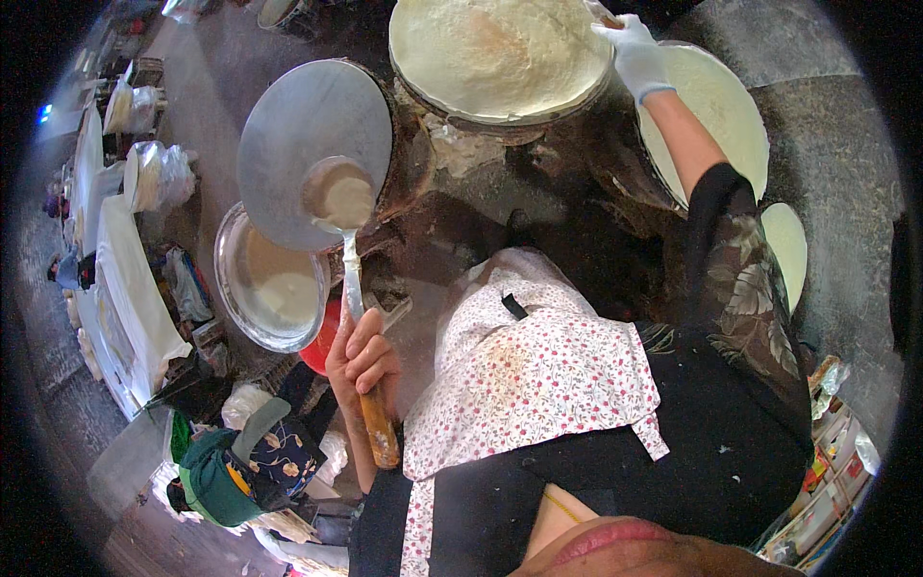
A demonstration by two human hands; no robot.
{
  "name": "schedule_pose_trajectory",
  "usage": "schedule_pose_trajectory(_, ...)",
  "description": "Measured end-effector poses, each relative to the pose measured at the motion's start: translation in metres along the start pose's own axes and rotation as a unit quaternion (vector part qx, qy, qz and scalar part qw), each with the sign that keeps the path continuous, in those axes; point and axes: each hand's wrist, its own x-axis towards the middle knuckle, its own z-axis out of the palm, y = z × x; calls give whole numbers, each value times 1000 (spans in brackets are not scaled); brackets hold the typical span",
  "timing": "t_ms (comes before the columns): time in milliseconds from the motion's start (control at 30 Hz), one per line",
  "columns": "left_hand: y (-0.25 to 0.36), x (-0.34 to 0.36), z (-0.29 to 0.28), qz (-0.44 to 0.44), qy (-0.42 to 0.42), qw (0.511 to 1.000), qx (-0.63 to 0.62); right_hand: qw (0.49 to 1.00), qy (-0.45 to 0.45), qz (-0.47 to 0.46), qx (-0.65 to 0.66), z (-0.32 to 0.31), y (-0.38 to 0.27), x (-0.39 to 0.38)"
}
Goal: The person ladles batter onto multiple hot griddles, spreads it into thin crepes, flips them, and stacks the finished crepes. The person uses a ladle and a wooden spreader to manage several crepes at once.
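The step in hand appears to be ladling batter onto the grey round griddle (pixel 288 115); the next move likely calls for a controlled tip of the wrist. The left hand (pixel 365 356), below the griddle, wraps its bare fingers firmly round the ladle (pixel 353 274), whose bowl of batter (pixel 348 200) overlaps the griddle's lower right. The gloved right hand (pixel 638 60), well right of the griddle, curls around a brown handle-like piece (pixel 609 19).

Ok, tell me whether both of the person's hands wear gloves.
No, only the right hand wears a white glove, while the left hand, holding a ladle, is bare.
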Motion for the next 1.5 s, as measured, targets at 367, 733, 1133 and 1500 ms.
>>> schedule_pose_trajectory(367, -2, 2, -5, 11, 17, 1000, -11, 970, -242, -16, 3, -31, -149, -24)
schedule_pose_trajectory(733, -4, 3, -15, -13, 28, 999, -16, 993, -115, -18, -36, -22, -130, -47)
schedule_pose_trajectory(1133, 18, 27, 2, -88, -5, 994, 57, 992, 86, 91, 22, -135, -113, -45)
schedule_pose_trajectory(1500, 46, 82, 45, -180, 16, 944, 275, 857, -112, 499, 56, -208, -352, -281)
